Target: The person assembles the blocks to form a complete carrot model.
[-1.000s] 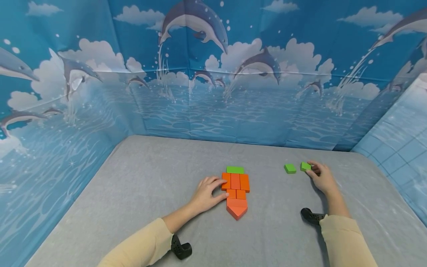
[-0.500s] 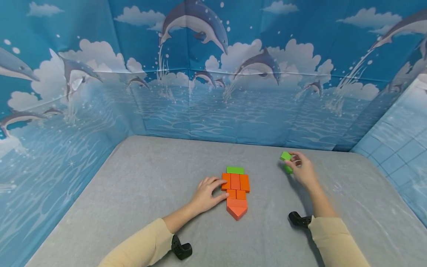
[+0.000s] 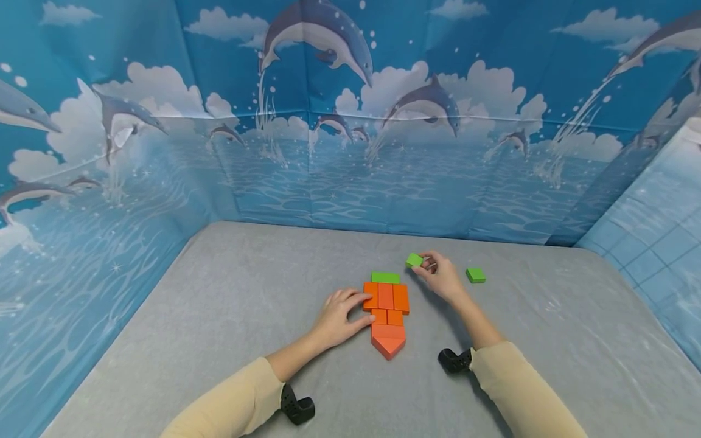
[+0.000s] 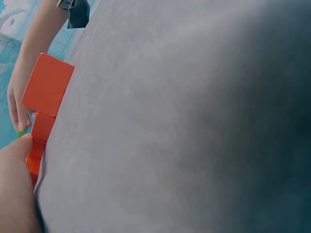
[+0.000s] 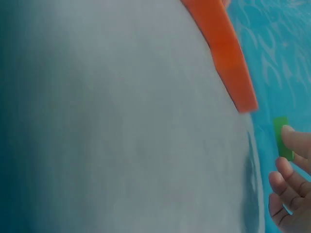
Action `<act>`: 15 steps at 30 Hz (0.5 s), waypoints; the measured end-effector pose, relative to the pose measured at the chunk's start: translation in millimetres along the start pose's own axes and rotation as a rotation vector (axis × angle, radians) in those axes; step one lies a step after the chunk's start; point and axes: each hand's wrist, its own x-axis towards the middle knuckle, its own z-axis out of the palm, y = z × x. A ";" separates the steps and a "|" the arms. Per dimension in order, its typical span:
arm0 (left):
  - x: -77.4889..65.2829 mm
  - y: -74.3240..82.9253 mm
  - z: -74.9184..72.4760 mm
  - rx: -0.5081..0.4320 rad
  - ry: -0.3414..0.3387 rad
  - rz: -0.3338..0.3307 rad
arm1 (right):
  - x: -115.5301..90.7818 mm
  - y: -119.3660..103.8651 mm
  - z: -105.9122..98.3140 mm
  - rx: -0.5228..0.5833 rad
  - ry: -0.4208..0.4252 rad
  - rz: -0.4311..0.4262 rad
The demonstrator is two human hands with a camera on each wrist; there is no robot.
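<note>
My right hand (image 3: 442,281) pinches a small green block (image 3: 414,260) between thumb and fingers, up and to the right of the block layout. In the right wrist view the same green block (image 5: 283,138) shows at the fingertips. My left hand (image 3: 336,319) rests at the layout's left side, thumb and index finger touching the orange blocks (image 3: 386,297) without gripping them. A long green block (image 3: 386,277) lies along the far end of the orange ones. Two smaller orange blocks and a pointed orange-red piece (image 3: 389,340) form the near end.
Another small green block (image 3: 476,275) lies on the grey cloth (image 3: 246,274) to the right of my right hand. Blue dolphin-print curtains (image 3: 339,182) enclose the far side and both sides. A black device (image 3: 297,406) sits at the left wrist.
My right hand has lifted the small green block and carried it left, past the other green one, toward the layout. The left hand has stayed in place.
</note>
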 end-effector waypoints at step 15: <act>0.4 -0.1 -1.0 -0.003 -0.009 -0.007 | 9.7 -6.6 18.4 -0.036 -0.105 0.057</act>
